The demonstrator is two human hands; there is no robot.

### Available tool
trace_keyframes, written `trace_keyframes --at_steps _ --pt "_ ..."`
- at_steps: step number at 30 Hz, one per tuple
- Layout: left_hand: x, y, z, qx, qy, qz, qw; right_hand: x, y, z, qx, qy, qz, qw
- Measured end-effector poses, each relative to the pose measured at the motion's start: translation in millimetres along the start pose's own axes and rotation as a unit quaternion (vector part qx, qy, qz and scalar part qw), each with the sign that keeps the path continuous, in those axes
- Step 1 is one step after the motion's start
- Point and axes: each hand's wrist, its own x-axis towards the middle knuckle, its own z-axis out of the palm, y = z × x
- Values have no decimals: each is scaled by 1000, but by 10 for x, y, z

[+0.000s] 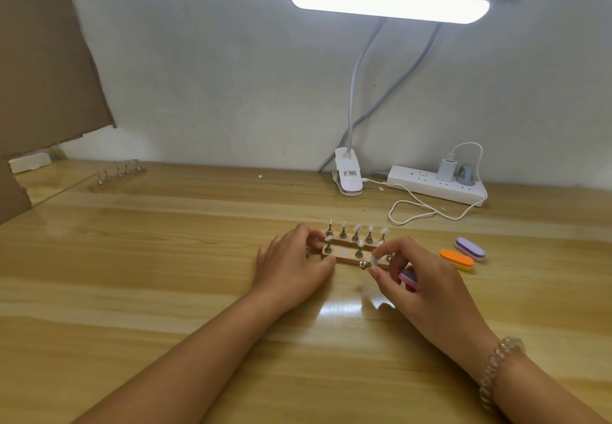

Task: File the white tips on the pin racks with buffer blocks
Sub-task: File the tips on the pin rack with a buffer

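Two wooden pin racks lie side by side mid-table: a far rack (347,242) with several upright metal pins carrying white tips, and a near rack (347,259) with fewer pins standing. My left hand (291,263) grips the near rack's left end. My right hand (420,278) pinches a loose pin with a white tip (372,262) between thumb and forefinger at the rack's right part, and a pink-purple buffer block (408,278) is tucked under its other fingers.
An orange buffer block (456,258) and a purple one (470,249) lie to the right. A third pin rack (117,177) sits far left. A clip lamp (347,177), power strip (437,185) and white cable (430,213) stand behind; cardboard (43,59) leans at the left.
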Motion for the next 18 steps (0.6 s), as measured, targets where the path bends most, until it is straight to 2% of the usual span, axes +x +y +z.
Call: trace_keyframes --at_steps 3,12,18 --pt "-28 -1 -10 33 -16 23 999 -2 -1 -5 -4 -2 0 1000" --pt "-128 108 -11 -3 -36 150 988 -4 -26 -4 -21 -9 -7 1000" --pt "-144 112 12 15 -38 188 981 -14 -41 -3 -48 -26 -5 998"
